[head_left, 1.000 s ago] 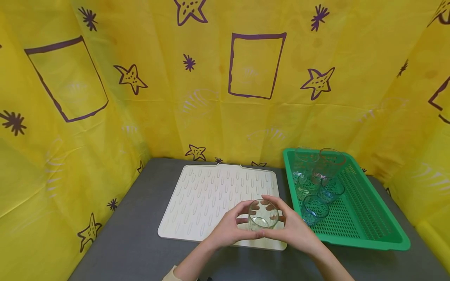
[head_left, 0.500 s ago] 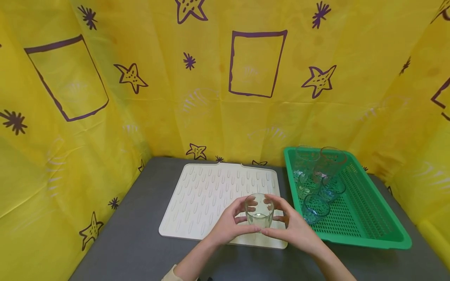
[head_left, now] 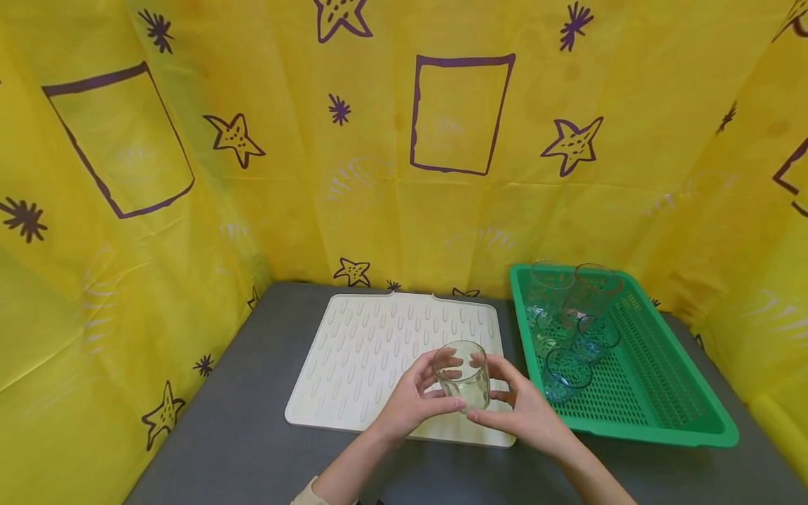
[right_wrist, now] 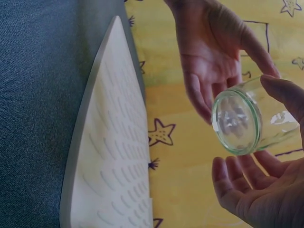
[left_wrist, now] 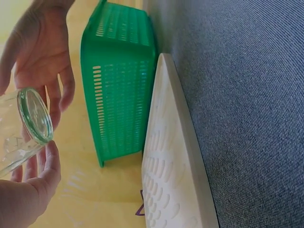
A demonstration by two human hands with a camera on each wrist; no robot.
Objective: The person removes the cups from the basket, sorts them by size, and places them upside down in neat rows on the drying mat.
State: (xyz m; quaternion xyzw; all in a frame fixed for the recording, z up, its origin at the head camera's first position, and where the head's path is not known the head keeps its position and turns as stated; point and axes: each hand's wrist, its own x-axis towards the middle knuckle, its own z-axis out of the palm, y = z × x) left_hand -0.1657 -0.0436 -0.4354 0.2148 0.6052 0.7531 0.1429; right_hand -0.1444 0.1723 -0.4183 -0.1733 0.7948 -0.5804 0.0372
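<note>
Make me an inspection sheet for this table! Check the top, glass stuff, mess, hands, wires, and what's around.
Surface: dark gray table.
Job's things: clear glass held tilted, off the white mat; green basket holds more glasses.
Clutter: nothing seen.
Hands: left hand and right hand both hold the clear glass.
Cables: nothing certain; a dark bit at the head view's bottom edge is too cut off to tell.
Surroundings: yellow cloth with purple stars, behind and on both sides.

Left grip (head_left: pixel 407 403) and right grip (head_left: pixel 529 407) face each other, both with fingers (right_wrist: pixel 220 175) curved.
</note>
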